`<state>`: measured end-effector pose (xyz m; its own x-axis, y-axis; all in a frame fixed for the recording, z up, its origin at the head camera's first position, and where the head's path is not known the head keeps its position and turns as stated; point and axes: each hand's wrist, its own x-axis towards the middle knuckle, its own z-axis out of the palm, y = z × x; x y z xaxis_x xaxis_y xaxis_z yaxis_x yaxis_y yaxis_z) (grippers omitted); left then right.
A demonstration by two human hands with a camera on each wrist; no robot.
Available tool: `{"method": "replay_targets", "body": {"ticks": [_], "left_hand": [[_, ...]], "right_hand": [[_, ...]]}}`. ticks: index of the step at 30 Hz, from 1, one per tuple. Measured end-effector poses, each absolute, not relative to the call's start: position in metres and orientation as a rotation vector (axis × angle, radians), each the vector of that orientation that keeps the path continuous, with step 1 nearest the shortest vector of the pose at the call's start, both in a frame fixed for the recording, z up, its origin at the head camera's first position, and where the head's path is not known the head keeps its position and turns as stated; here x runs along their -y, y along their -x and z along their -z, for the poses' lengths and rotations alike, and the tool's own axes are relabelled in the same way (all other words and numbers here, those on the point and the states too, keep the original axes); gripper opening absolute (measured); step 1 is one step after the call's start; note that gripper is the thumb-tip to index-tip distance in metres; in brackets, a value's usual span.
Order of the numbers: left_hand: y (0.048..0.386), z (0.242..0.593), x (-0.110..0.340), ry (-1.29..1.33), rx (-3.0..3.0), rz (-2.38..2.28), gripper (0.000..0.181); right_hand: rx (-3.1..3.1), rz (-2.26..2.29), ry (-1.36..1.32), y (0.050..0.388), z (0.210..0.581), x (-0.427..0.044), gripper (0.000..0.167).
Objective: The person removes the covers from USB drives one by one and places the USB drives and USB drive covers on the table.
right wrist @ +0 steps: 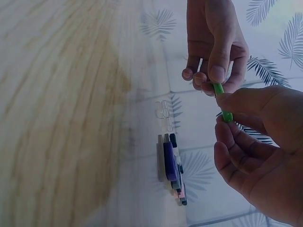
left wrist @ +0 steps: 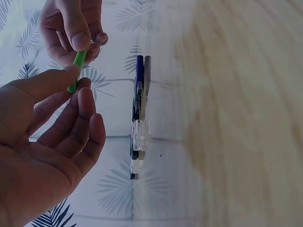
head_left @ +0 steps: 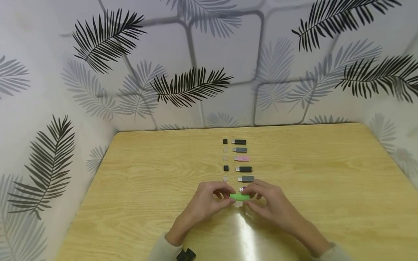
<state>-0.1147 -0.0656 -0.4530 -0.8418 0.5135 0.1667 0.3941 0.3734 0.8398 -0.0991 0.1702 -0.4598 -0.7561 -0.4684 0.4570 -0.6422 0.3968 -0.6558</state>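
Both hands meet over the near middle of the table around a slim green USB flash drive [head_left: 240,197]. Its left end is pinched between the thumb and fingers of my left hand [head_left: 212,197]. My right hand [head_left: 269,199] pinches the other end the same way. In the left wrist view the green stick [left wrist: 79,58] spans the short gap between the two hands, and its tips are covered by fingers. Just beyond the hands lies a purple USB drive [right wrist: 169,161], partly hidden by the right fingers in the head view.
A column of USB drives runs away from me: grey [head_left: 246,179], black [head_left: 244,169], pink [head_left: 242,158] and more behind. Left of them lie loose caps, some black [head_left: 226,168], some clear [head_left: 225,179]. The wooden table [head_left: 147,163] meets a patterned wall at the back.
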Motion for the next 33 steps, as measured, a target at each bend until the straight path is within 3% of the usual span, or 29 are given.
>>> {"method": "replay_targets", "body": {"ticks": [10, 24, 33], "left_hand": [[0.117, 0.450, 0.070, -0.883, -2.442, -1.526, 0.011], [0.121, 0.439, 0.102, -0.721, -2.429, -1.588, 0.012], [0.126, 0.441, 0.105, -0.646, -2.455, -1.589, 0.014]], "right_hand": [[2.391, -1.297, -1.070, 0.100, 0.454, -0.173, 0.030], [2.357, -1.240, -1.053, 0.102, 0.446, -0.192, 0.036], [2.447, -1.244, -1.011, 0.108, 0.452, -0.196, 0.030]]}}
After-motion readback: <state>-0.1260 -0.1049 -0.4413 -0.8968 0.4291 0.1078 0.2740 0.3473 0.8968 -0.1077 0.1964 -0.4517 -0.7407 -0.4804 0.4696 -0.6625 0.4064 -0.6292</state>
